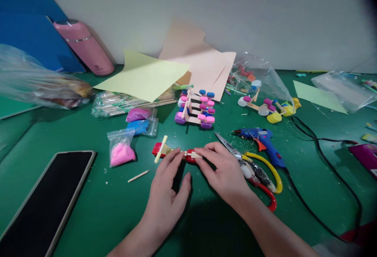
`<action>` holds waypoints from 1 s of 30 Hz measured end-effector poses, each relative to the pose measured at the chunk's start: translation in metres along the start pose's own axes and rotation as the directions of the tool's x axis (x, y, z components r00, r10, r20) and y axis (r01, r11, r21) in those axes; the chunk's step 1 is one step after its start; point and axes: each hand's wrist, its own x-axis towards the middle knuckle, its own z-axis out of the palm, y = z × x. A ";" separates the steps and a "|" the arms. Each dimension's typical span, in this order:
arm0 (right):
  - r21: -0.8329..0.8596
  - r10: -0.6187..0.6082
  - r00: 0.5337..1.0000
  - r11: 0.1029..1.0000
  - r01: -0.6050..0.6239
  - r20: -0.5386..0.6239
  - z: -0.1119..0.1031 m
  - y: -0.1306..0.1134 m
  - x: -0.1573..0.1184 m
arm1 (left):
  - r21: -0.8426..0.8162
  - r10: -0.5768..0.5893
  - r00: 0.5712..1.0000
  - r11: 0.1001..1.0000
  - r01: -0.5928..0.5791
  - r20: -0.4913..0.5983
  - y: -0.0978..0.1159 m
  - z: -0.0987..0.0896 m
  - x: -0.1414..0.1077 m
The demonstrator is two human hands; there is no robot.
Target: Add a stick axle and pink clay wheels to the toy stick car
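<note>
A small craft model lies on the green table in front of me, with a red end piece and a pale yellow stick across its left part. My left hand rests its fingertips on the model's middle, thumb held apart. At its right end, a red piece sits beneath short pale wooden sticks. My right hand pinches these sticks between thumb and forefinger. The fingers partly hide the model's middle. One loose short stick lies left of my left hand.
Scissors and a blue glue gun with a black cord lie right. Behind stand pink-and-purple wheeled models. Bags of pink clay and blue clay, a phone and a pink bottle are left.
</note>
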 end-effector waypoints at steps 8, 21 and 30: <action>0.032 0.022 1.000 0.999 -0.022 -0.010 -0.003 0.002 -0.003 | -0.001 0.007 1.000 1.000 -0.007 -0.004 -0.001 -0.001 0.001; 0.101 0.016 0.999 0.995 -0.012 -0.037 0.000 0.002 -0.003 | -0.005 0.025 1.000 1.000 -0.025 -0.015 -0.003 0.000 0.000; 0.055 0.014 1.000 0.998 -0.012 -0.022 -0.001 -0.001 -0.001 | -0.004 0.029 0.999 1.000 -0.029 -0.023 -0.003 0.001 -0.001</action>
